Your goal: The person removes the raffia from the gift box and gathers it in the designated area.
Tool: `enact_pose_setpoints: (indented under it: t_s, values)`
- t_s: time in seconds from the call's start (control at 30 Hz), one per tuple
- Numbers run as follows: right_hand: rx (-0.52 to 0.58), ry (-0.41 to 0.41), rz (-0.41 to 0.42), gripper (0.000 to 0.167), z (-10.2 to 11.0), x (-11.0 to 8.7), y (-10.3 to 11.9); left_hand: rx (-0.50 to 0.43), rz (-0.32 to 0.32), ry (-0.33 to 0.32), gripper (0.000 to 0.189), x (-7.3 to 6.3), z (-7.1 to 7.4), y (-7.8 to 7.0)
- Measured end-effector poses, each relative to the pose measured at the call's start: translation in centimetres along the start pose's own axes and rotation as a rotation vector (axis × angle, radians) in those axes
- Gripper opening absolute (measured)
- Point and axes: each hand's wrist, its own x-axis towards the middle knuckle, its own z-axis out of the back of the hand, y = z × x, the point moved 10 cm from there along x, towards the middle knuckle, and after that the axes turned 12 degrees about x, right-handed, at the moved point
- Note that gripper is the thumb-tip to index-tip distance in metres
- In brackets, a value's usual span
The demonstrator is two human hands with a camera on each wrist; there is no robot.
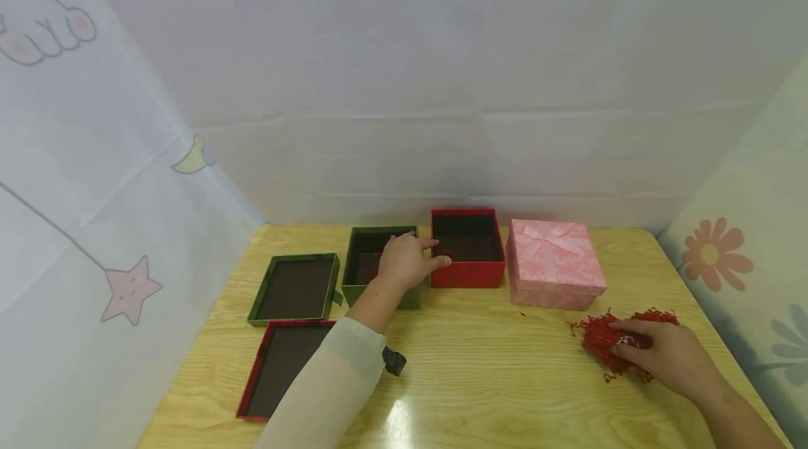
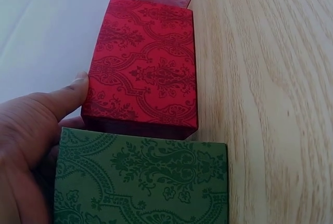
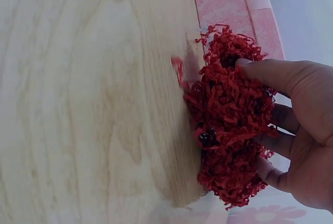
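Note:
My right hand (image 1: 672,354) pinches a clump of crinkled red shredded paper (image 3: 229,109) at the table's right side; small dark shiny bits show among the strands. The left hand (image 1: 404,263) reaches over the open green box (image 1: 381,298), thumb stretched towards the open red box (image 1: 467,275) beside it. In the left wrist view, that thumb lies at the red box's corner, while the other fingers are mostly hidden behind the green box. A little red shows inside the green box, partly covered by the hand.
A closed pink box (image 1: 555,259) with a ribbon bow stands right of the red box. At the left lie a green lid (image 1: 297,287) and a red lid (image 1: 287,365), insides up. White cloth (image 1: 442,84) hangs behind the wooden table (image 1: 492,379). Stray red strands lie near the pink box.

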Motion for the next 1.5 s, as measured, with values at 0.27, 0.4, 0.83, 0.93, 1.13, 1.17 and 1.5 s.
enact_pose_setpoints:
  t_s: [0.27, 0.4, 0.83, 0.93, 1.13, 1.17, 1.5]
  values:
    - [0.004, 0.006, 0.022, 0.049, -0.7, 0.0, -0.5, -0.005, -0.004, -0.004, 0.059, 0.0, 0.5, -0.3]
    - [0.003, 0.023, 0.027, 0.053, -1.0, 0.1, -0.5, 0.001, -0.005, -0.008, 0.059, 0.0, 0.6, -0.4]
    - [0.026, 0.027, 0.054, 0.066, -0.6, 0.1, 1.0, -0.035, -0.064, -0.078, 0.067, -0.9, 1.8, -2.0]
    - [0.033, 0.016, 0.068, 0.064, -0.5, 0.1, 1.4, -0.042, -0.089, -0.088, 0.069, -1.1, 2.1, -2.7]
    - [0.018, -0.016, 0.099, 0.061, 0.2, 0.1, 2.1, -0.044, -0.129, -0.113, 0.068, -1.5, 2.6, -4.1]
    - [0.014, -0.022, 0.103, 0.061, 0.3, 0.1, 2.2, -0.037, -0.133, -0.115, 0.067, -1.5, 2.6, -4.3]
    - [0.019, -0.072, 0.109, 0.059, 1.8, -0.1, 3.4, -0.058, -0.162, -0.120, 0.066, -1.9, 2.5, -6.5]
